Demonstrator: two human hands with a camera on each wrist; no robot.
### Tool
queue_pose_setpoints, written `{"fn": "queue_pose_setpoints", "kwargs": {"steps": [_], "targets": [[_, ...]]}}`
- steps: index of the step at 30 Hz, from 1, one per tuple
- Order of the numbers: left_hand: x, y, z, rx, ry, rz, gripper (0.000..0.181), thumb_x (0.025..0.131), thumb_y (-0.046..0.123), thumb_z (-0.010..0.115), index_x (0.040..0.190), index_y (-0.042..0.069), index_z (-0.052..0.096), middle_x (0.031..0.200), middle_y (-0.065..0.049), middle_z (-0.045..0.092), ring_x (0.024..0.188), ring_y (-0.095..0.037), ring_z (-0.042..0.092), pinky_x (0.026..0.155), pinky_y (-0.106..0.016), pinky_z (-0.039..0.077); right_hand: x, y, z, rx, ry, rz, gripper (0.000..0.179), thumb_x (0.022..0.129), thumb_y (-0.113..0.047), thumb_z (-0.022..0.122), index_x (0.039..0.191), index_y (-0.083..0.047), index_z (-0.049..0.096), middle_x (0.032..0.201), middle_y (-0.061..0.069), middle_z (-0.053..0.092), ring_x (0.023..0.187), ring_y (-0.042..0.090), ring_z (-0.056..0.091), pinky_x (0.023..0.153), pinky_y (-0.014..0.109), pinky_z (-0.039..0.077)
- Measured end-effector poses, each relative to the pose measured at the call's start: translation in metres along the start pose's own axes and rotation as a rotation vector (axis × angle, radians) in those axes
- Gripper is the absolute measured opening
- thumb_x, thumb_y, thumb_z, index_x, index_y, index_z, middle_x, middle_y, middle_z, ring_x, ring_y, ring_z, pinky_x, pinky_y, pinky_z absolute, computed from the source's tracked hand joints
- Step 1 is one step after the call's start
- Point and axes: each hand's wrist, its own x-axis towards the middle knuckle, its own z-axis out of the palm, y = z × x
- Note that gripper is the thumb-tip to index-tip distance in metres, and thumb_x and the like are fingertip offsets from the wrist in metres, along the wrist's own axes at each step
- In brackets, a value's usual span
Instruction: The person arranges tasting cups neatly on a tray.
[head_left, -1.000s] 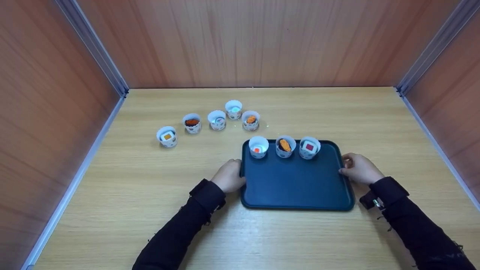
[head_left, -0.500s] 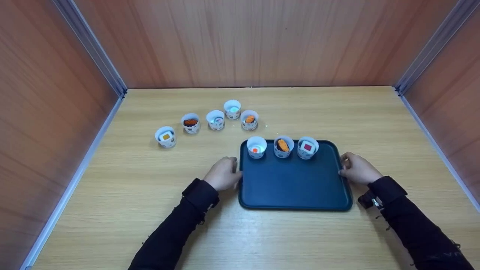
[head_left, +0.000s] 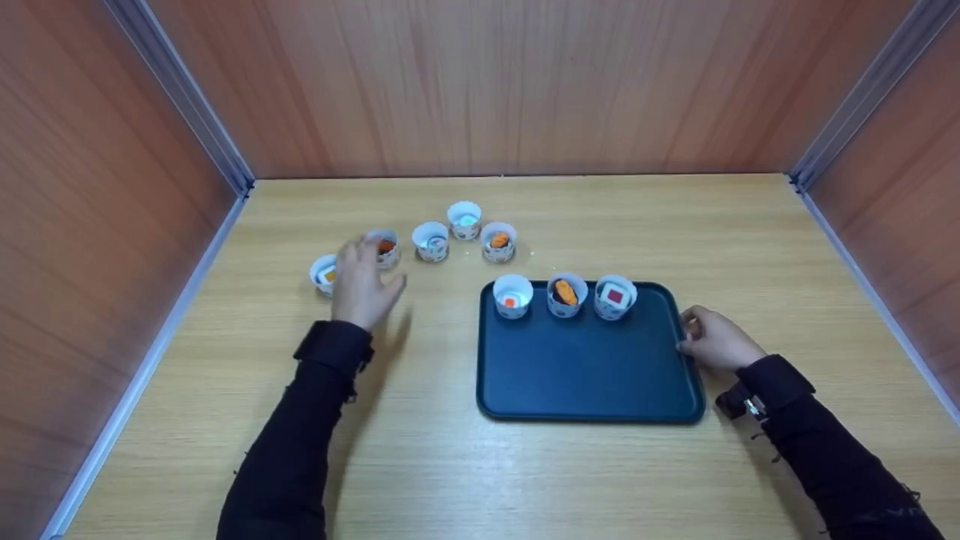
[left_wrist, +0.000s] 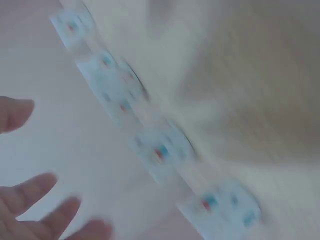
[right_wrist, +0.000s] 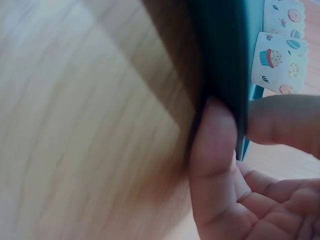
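My left hand [head_left: 362,291] reaches over the table at the left, thumb apart from the spread fingers. It partly covers a paper cup with a white-and-yellow piece [head_left: 322,276] and a cup with a dark-and-orange piece [head_left: 389,257]. In the left wrist view the fingers [left_wrist: 37,192] hold nothing, and blurred printed cups [left_wrist: 162,150] stand beyond them. My right hand [head_left: 718,339] pinches the right rim of a dark teal tray [head_left: 589,375]; the right wrist view shows thumb and finger on either side of the tray's edge [right_wrist: 225,55]. Three cups [head_left: 568,306] stand along the tray's far side.
Further back on the table stand three more printed cups: one with a pale swirl [head_left: 431,244], one with a green piece [head_left: 465,223], one with an orange piece [head_left: 499,244]. Wood panels [head_left: 480,90] enclose the table at the back and both sides.
My left hand has let go of the tray's left rim and moved left and away to the cups at the far left. The right hand stays on the tray, which has barely shifted.
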Motion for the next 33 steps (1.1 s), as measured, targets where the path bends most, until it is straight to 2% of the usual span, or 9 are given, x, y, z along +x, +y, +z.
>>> {"fn": "queue_pose_setpoints", "kwargs": {"steps": [3, 6, 10, 14, 17, 21, 23, 28, 33], "targets": [[0.012, -0.017, -0.008, 0.046, -0.006, -0.092, 0.085, 0.082, 0.031, 0.076, 0.149, 0.002, 0.034, 0.158, -0.029, 0.018, 0.145, -0.053, 0.012, 0.116, -0.065, 0.016, 0.0, 0.0, 0.001, 0.005, -0.002, 0.005, 0.042, 0.089, -0.005, 0.06, 0.124, 0.013, 0.044, 0.083, 0.01, 0.056, 0.065, 0.015, 0.057, 0.058, 0.029, 0.047], [0.02, -0.03, -0.013, 0.069, -0.078, -0.199, 0.099, 0.081, 0.035, 0.076, 0.155, 0.004, 0.02, 0.161, -0.029, 0.003, 0.145, -0.057, 0.0, 0.114, -0.069, 0.011, -0.001, -0.001, 0.001, 0.008, -0.002, 0.003, 0.043, 0.089, -0.005, 0.06, 0.125, 0.013, 0.044, 0.084, 0.011, 0.056, 0.066, 0.014, 0.056, 0.058, 0.029, 0.047], [0.028, -0.045, -0.015, 0.073, -0.157, -0.282, 0.107, 0.082, 0.037, 0.075, 0.157, 0.004, 0.006, 0.16, -0.03, -0.007, 0.144, -0.058, -0.006, 0.113, -0.07, 0.013, -0.002, -0.001, 0.0, 0.011, -0.001, 0.002, 0.044, 0.089, -0.005, 0.06, 0.126, 0.014, 0.043, 0.084, 0.011, 0.056, 0.066, 0.014, 0.056, 0.058, 0.029, 0.047], [0.035, -0.054, -0.015, 0.052, -0.209, -0.337, 0.107, 0.085, 0.035, 0.072, 0.157, 0.003, 0.0, 0.16, -0.029, -0.01, 0.143, -0.058, -0.006, 0.114, -0.068, 0.015, -0.001, 0.0, 0.0, 0.007, -0.004, 0.011, 0.043, 0.09, -0.005, 0.059, 0.126, 0.013, 0.043, 0.083, 0.01, 0.057, 0.065, 0.015, 0.056, 0.058, 0.029, 0.047], [0.038, -0.059, -0.014, 0.043, -0.225, -0.35, 0.099, 0.087, 0.03, 0.069, 0.155, -0.002, 0.005, 0.161, -0.03, -0.003, 0.144, -0.058, 0.003, 0.117, -0.063, 0.016, 0.0, 0.0, 0.0, 0.001, -0.004, 0.013, 0.043, 0.09, -0.005, 0.059, 0.126, 0.012, 0.043, 0.083, 0.011, 0.058, 0.066, 0.016, 0.057, 0.059, 0.029, 0.047], [0.038, -0.062, -0.013, 0.042, -0.203, -0.366, 0.071, 0.088, 0.021, 0.065, 0.146, -0.007, 0.034, 0.156, -0.033, 0.015, 0.136, -0.057, 0.026, 0.114, -0.058, 0.026, 0.001, 0.0, 0.001, -0.007, 0.0, 0.005, 0.044, 0.09, -0.006, 0.059, 0.127, 0.012, 0.043, 0.084, 0.011, 0.057, 0.068, 0.016, 0.056, 0.061, 0.03, 0.046], [0.036, -0.063, -0.014, 0.037, -0.189, -0.388, 0.062, 0.087, 0.017, 0.063, 0.14, -0.006, 0.041, 0.151, -0.033, 0.021, 0.129, -0.055, 0.035, 0.109, -0.057, 0.034, 0.001, 0.001, 0.001, -0.009, 0.002, 0.0, 0.045, 0.09, -0.006, 0.06, 0.127, 0.013, 0.043, 0.085, 0.012, 0.058, 0.069, 0.017, 0.056, 0.061, 0.03, 0.046], [0.032, -0.064, -0.018, 0.019, -0.176, -0.408, 0.065, 0.087, 0.013, 0.061, 0.143, -0.007, 0.034, 0.139, -0.034, 0.032, 0.116, -0.048, 0.048, 0.1, -0.053, 0.044, 0.001, 0.002, 0.002, -0.01, 0.013, -0.007, 0.044, 0.089, -0.006, 0.06, 0.125, 0.013, 0.044, 0.083, 0.012, 0.058, 0.068, 0.017, 0.056, 0.061, 0.03, 0.046], [0.025, -0.064, -0.02, -0.003, -0.202, -0.366, 0.062, 0.087, 0.012, 0.059, 0.141, -0.008, 0.036, 0.136, -0.033, 0.038, 0.105, -0.038, 0.048, 0.089, -0.045, 0.045, 0.0, 0.002, 0.002, 0.014, 0.013, -0.006, 0.042, 0.089, -0.004, 0.06, 0.124, 0.013, 0.045, 0.081, 0.01, 0.059, 0.066, 0.016, 0.056, 0.059, 0.028, 0.047]]}}
